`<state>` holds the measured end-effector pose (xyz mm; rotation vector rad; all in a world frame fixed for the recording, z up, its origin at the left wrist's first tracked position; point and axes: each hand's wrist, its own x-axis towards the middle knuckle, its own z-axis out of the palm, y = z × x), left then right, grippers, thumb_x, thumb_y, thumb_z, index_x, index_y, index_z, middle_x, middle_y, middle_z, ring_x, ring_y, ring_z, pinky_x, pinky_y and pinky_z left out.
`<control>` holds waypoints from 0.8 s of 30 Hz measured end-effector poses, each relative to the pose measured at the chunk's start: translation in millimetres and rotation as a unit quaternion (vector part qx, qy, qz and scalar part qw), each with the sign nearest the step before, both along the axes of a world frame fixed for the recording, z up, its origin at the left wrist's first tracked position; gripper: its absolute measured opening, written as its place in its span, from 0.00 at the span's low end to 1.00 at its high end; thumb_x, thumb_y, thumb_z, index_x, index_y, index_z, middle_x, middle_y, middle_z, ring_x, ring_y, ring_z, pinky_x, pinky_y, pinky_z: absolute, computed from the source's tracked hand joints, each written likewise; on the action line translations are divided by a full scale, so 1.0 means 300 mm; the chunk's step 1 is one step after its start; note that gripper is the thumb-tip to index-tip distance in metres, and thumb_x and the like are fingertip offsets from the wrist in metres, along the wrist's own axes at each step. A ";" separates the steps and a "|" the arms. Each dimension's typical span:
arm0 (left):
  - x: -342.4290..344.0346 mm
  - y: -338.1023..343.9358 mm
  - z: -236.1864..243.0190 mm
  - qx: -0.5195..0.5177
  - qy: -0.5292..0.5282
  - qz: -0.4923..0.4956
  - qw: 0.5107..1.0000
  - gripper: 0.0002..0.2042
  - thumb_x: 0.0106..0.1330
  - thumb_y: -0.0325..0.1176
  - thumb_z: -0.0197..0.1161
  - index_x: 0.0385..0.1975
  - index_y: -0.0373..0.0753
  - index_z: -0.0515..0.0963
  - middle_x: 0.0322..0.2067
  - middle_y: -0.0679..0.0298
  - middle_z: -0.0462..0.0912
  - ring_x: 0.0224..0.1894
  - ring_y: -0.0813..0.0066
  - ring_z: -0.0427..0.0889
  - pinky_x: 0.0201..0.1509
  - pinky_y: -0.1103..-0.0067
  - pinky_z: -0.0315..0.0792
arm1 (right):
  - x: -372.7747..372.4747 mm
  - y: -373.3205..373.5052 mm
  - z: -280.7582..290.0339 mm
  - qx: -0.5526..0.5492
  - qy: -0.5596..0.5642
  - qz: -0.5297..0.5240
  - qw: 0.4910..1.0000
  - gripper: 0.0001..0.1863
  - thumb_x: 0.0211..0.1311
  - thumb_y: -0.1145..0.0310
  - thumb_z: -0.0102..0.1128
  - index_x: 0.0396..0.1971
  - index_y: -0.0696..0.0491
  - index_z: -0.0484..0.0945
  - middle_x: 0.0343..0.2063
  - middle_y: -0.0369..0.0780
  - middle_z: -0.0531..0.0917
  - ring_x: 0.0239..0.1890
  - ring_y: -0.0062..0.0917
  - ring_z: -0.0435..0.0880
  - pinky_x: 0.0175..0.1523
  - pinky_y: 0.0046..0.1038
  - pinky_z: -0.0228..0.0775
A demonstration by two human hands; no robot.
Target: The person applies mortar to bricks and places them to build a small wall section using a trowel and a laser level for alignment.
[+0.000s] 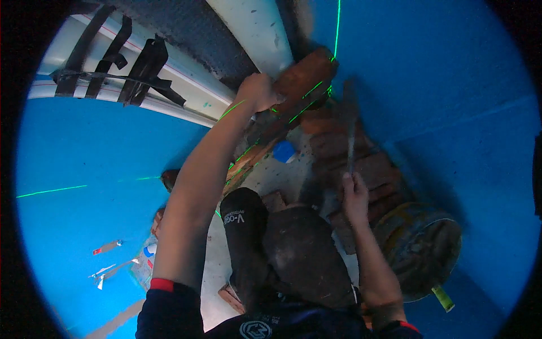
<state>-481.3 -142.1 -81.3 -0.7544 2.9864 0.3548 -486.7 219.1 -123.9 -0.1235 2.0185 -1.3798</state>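
Observation:
My right hand [355, 198] is wrapped round the lower end of a long narrow masonry tool [351, 135]. The tool points away from me, widening at its far end; motion blur hides its exact shape. My left hand [259, 93] reaches forward with the fingers curled, at the left side of a red-brown brick [305, 76]. Whatever those fingers hold, if anything, is hidden. The brick sits at the far end of a low brick wall [254, 155]. Green laser lines run across the bricks and my left forearm.
Pale pipes [262, 34] and black-taped white pipes [121, 70] stand at the far left. Stacked bricks [378, 175] lie right of my knees, beside a round bucket [446, 248] of dark material. A blue object [284, 152] rests on the floor. Blue sheeting [463, 73] covers the right.

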 end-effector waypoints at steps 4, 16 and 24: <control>-0.006 0.023 0.016 0.008 0.006 0.002 1.000 0.26 0.44 0.50 0.71 0.30 0.29 0.82 0.35 0.44 0.82 0.40 0.50 0.82 0.46 0.66 0.76 | -0.022 0.036 -0.048 0.028 -0.074 0.049 0.996 0.23 0.68 0.54 0.51 0.49 0.60 0.75 0.40 0.50 0.80 0.43 0.37 0.78 0.50 0.35 0.68; -0.011 0.036 0.046 0.016 -0.081 0.053 0.995 0.29 0.44 0.50 0.73 0.37 0.29 0.79 0.38 0.44 0.81 0.43 0.51 0.81 0.48 0.65 0.76 | -0.074 -0.035 -0.122 0.070 -0.018 0.075 0.995 0.24 0.69 0.50 0.47 0.42 0.59 0.75 0.32 0.45 0.80 0.39 0.36 0.78 0.44 0.35 0.69; 0.013 0.011 0.024 0.033 -0.031 0.043 0.998 0.29 0.44 0.48 0.73 0.38 0.27 0.79 0.38 0.43 0.81 0.43 0.51 0.81 0.47 0.65 0.75 | -0.023 -0.265 -0.042 -0.301 -0.554 -0.161 0.759 0.13 0.69 0.54 0.49 0.33 0.49 0.72 0.19 0.30 0.67 0.16 0.17 0.63 0.24 0.22 0.58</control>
